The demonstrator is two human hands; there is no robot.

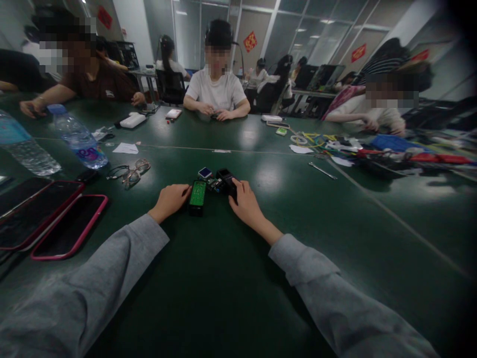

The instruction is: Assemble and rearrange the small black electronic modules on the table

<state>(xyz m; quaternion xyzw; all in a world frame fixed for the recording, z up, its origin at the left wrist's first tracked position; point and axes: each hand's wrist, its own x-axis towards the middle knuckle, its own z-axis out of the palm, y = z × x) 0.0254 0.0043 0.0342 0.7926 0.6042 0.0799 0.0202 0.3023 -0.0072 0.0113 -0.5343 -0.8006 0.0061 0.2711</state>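
Observation:
My left hand (172, 201) has its fingers curled against the left side of a black device housing with a green circuit board (197, 193) facing up. My right hand (246, 203) grips a second black plastic housing (224, 175), thumb and fingers on its right side. Small electronic parts (213, 185), too tiny to tell apart, lie between the two housings. Just behind them rests a little square display module (204, 172) with a dark blue screen and pale edge. My fingertips on the left are partly hidden beside the board.
Phones in red cases (70, 226), folded eyeglasses (136, 173) and water bottles (80, 136) are on the left. A wrench (322, 170) lies to the right, before a heap of cables (391, 151). Several people sit around the green table (231, 278).

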